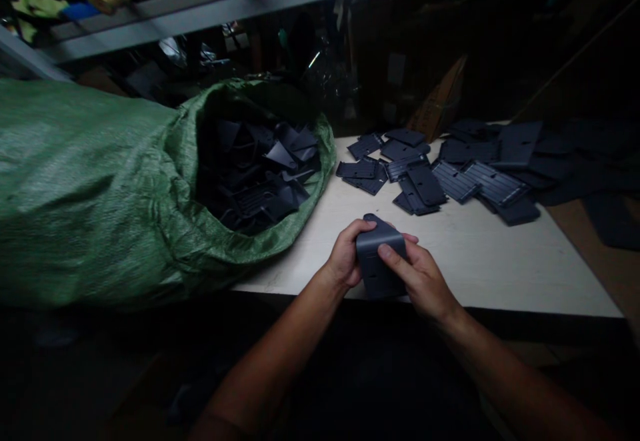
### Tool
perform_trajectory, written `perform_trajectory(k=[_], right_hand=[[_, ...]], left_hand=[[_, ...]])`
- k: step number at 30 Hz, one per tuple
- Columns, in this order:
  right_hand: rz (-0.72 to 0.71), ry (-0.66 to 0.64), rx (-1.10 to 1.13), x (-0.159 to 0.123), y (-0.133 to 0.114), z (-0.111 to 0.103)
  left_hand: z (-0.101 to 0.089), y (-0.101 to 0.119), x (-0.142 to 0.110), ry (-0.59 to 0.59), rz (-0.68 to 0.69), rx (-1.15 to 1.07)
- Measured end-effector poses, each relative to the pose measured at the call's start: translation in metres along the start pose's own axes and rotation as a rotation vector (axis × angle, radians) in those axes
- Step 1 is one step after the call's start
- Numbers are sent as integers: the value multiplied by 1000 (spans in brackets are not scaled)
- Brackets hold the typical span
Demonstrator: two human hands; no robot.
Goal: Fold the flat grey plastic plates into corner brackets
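Note:
Between my two hands is a dark grey plastic part [381,238] with a bent, rounded edge and small slots, held over the front edge of the table. My left hand [346,251] grips its left side, the thumb on top. On its right side my right hand [423,269] is closed, the thumb pressed against the front face and the other fingers behind. To the left, a green woven sack [100,194] lies on its side with its mouth open, and many similar dark parts [265,181] fill it.
Flat dark plastic panels [425,184], some ribbed, lie in a loose pile on the pale table [465,261], behind and to the right of my hands. A piece of cardboard [440,98] leans behind them. Above runs a metal shelf [240,4] loaded with plastic wrap and cloths.

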State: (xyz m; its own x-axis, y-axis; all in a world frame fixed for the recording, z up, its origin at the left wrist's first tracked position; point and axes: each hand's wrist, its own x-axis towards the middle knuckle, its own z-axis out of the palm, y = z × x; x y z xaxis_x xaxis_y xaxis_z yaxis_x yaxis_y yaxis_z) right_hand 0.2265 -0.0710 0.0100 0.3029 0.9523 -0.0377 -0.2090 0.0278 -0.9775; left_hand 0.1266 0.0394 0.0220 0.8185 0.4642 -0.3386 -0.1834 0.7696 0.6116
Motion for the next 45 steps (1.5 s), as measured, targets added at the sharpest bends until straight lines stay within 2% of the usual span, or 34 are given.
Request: perform_trajectory(k=[4,8,12,15,17,19,22,24,27,30,32,34,35,38,40,41,43,45], right_hand=[[-72,29,-25,-6,4,0],[-117,72,-70,-16,6,1],[-50,-6,-89,-20,2,-4],[-31,-71,-152,-21,-1,-16],[-23,-145,-195,-21,0,-24],[-11,-199,-226,-23,2,-30],[-24,-211,-262,-26,7,-26],[-28,-251,-266,-29,10,-19],[-11,-393,-251,-31,15,-8],[-16,-412,-290,-28,23,-11],[-5,-336,-334,-21,29,-23],[17,-260,-367,-11,32,-40],[21,-228,-382,-6,33,-50],[0,-163,-432,11,31,-77],[-24,-129,-464,21,29,-92],[-37,-106,-485,25,27,-100],[-61,-44,-537,32,26,-114],[-67,31,-578,37,27,-128]], left_hand=[[3,-11,2,101,76,2],[11,-23,-6,143,139,46],[17,-25,-17,166,139,28],[18,-19,-25,138,160,-67],[17,-15,-30,166,163,-136],[13,-11,-35,206,119,-165],[5,-11,-44,253,44,-145],[-1,-12,-55,300,61,-162],[-9,-13,-83,374,141,-160],[-19,-8,-129,429,156,69],[-35,-3,-166,436,124,311],[-65,1,-205,481,24,519],[-86,3,-223,545,-58,606],[-160,9,-267,838,-284,981],[-205,13,-286,1012,-362,1272],[-220,15,-292,1092,-423,1382],[-231,17,-296,1169,-435,1455],[-215,17,-290,1117,-297,1401]])
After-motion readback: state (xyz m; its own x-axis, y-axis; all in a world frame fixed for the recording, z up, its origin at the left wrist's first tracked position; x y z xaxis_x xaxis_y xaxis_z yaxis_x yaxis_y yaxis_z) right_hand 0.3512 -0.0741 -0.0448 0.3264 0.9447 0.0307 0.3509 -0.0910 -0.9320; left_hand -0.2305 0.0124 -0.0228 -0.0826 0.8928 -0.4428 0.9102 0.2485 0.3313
